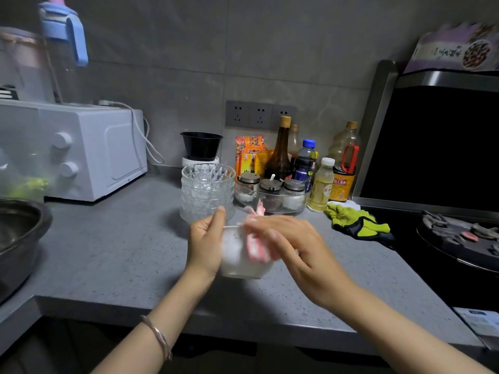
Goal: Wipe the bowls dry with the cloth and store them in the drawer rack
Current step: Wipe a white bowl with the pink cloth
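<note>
From where I stood, the left hand [206, 241] was wrapped round the side of a small white bowl [235, 261], thumb raised beside the rim, at the centre of the frame over the grey speckled counter [121, 252]. I could not tell whether the bowl rested on the counter or was lifted clear of it. That grip seemed meant to steady the bowl and turn its mouth toward the other hand. The right hand [291, 244] clasped a bunched pink-and-white cloth [256, 249] and pushed it over the rim into the bowl. The hand was blurred, so I took it to be in the middle of a wipe.

Just behind, toward the upper middle, stood a stack of clear cut-glass bowls [206, 193], nested one inside another, probably parked within reach to wait their turn. I counted 1 white bowl, 1 cloth and 1 stack. The stack's layers ran together, so 5 or 6 glass bowls was only my best reading. To the right of it, a round glass dish [303, 203] held 3 lidded jars [270, 184]. The drawer rack was out of view, so storing looked some way off.
</note>
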`<state>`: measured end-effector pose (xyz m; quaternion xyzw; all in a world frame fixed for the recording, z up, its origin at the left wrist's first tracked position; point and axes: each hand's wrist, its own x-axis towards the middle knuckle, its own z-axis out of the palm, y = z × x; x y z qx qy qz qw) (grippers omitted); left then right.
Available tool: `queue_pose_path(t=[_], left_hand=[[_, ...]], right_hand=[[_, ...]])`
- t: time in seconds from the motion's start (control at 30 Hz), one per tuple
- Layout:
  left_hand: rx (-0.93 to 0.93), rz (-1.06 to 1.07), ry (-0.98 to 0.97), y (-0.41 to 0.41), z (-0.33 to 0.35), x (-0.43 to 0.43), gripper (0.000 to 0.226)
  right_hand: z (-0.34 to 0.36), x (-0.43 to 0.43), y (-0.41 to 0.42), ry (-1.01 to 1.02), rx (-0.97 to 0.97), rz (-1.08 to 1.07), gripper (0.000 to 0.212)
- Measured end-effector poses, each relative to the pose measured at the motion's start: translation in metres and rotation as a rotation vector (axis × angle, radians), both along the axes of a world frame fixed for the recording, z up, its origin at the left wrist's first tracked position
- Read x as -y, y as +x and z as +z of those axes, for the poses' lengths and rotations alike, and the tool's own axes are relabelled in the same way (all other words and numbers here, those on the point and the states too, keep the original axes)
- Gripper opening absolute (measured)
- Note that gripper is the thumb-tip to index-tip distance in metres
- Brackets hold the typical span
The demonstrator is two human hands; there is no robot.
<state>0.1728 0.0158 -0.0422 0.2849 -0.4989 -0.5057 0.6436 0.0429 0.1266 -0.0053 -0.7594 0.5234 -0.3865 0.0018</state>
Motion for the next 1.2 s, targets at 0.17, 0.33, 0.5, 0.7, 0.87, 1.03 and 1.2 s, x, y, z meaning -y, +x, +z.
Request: queue_pose_path(t=[0.17, 0.33, 0.5, 0.7, 0.87, 1.03, 1.2], left_hand=[[-0.003, -0.039, 0.022, -0.005, 0.010, -0.014, 0.047], [-0.023, -0.076, 0.085, -0.002, 0.024, -0.021, 0.042], [-0.095, -0.187, 0.215, 0.001, 0.023, -0.024, 0.027], [0.018, -0.253, 0.223, 0.003, 0.019, -0.020, 0.043], [0.433, -0.208, -0.251, 0.005, 0.033, -0.033, 0.079], [0.204, -0.215, -0.172, -0.003, 0.038, -0.042, 0.063], [-0.108, -0.267, 0.145, -0.007, 0.031, -0.044, 0.032]], right_hand=[[0.009, 0.006, 0.007, -0.061, -0.052, -0.133, 0.040], [0.011, 0.007, 0.012, 0.063, 0.212, 0.067, 0.038], [0.005, 0.007, 0.011, 0.059, 0.547, 0.205, 0.033], [-0.005, 0.009, 0.000, 0.124, 0.659, 0.198, 0.048], [0.013, 0.007, -0.009, 0.146, 0.618, 0.144, 0.026], [0.012, 0.006, -0.001, 0.134, 0.645, 0.169, 0.039], [-0.001, 0.003, -0.002, 0.191, 0.856, 0.157, 0.053]])
